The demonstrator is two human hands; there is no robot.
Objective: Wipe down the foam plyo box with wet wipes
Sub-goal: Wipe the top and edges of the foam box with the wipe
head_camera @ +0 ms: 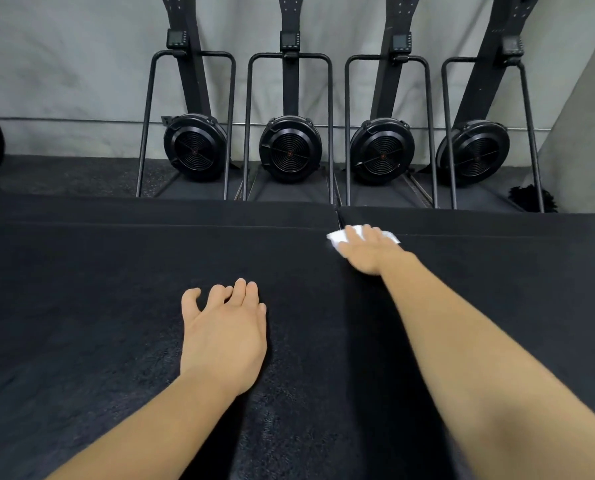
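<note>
At the plyo box [116, 306] edge, right hand [368, 249] flat over half-hidden wet wipe [334, 238]; left hand [223, 337] slack, empty; fan machines [289, 150] behind.

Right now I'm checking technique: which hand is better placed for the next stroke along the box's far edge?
Right. The right hand presses the wipe flat at the far edge of the box; the left hand rests empty on the top, nearer the body.

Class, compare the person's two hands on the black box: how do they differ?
The right hand reaches toward the far edge of the foam box; the left hand rests nearer the person. The right hand presses a white wipe; the left hand holds nothing. Both lie palm-down on the box top.
</note>
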